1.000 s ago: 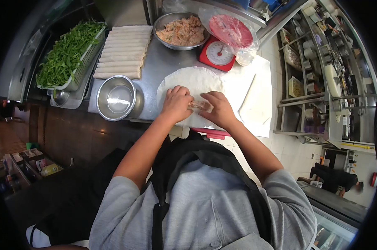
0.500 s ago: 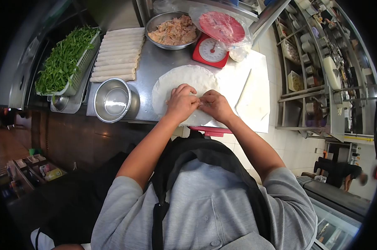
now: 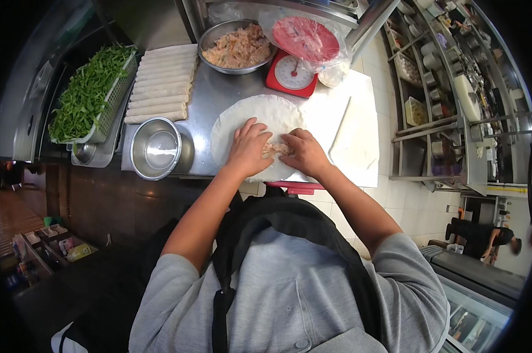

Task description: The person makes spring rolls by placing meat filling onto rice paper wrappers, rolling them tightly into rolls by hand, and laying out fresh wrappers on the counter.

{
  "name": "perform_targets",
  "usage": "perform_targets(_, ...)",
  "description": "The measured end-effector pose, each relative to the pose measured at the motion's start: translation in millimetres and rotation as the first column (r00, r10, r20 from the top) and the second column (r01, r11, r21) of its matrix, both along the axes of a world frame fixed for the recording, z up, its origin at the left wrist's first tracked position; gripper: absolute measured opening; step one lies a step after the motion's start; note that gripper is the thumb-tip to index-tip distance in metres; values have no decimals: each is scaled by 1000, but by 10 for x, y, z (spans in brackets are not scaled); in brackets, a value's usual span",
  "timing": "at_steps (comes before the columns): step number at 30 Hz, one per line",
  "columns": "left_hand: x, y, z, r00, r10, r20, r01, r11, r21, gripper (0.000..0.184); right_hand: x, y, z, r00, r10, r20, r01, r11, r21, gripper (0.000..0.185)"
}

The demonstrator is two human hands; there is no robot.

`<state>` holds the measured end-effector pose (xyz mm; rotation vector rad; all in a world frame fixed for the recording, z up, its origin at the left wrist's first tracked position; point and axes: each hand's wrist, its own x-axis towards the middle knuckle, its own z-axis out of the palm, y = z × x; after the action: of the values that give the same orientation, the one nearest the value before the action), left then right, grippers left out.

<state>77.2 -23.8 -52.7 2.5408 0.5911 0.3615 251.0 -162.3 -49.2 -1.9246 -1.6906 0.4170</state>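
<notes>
A round white wrapper (image 3: 257, 107) lies on the steel table, with a strip of pinkish filling (image 3: 275, 149) on its lower part. My left hand (image 3: 248, 148) rests on the wrapper at the filling's left end, fingers apart. At the right end, my right hand (image 3: 305, 153) touches the filling with bent fingers. Parts of the filling are hidden under my fingers. Behind the wrapper is a metal bowl (image 3: 236, 48) of the same filling, beside a red scale (image 3: 292, 74) with a plastic-covered red plate (image 3: 306, 39) on top.
Several white rolls (image 3: 162, 82) lie in a row at the back left. Left of them is a basket of cut greens (image 3: 90, 94). An empty steel bowl (image 3: 156, 148) stands at the front left. Folded wrappers (image 3: 355, 136) lie right. Shelves (image 3: 426, 129) and another person (image 3: 486, 234) are farther right.
My hands came together over the filling, then moved apart, showing the filling between them again. The table items have shifted slightly left in view.
</notes>
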Motion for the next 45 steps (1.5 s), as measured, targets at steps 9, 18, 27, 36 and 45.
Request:
perform_targets(9, 3, 14, 105, 998, -58, 18, 59, 998, -29, 30, 35, -16, 52, 983, -86, -161, 85, 996, -10, 28)
perform_targets(18, 133, -57, 35, 995, -67, 77, 68, 998, -13, 28, 105, -39, 24, 986, -67, -152, 59, 997, -57, 31)
perform_targets(27, 15, 98, -39, 996, -64, -61, 64, 998, -4, 46, 43, 75, 84, 998, 13, 59, -9, 997, -82, 40)
perform_targets(36, -247, 238, -48, 994, 19, -104, -18, 1000, 9, 58, -237, 440, -53, 984, 175, 32, -171, 979, -112, 68)
perform_targets(45, -351, 368, 268, 976, 59, 207, -46, 996, -70, 58, -113, 141, 537, 994, 53, 92, -23, 955, -296, 62)
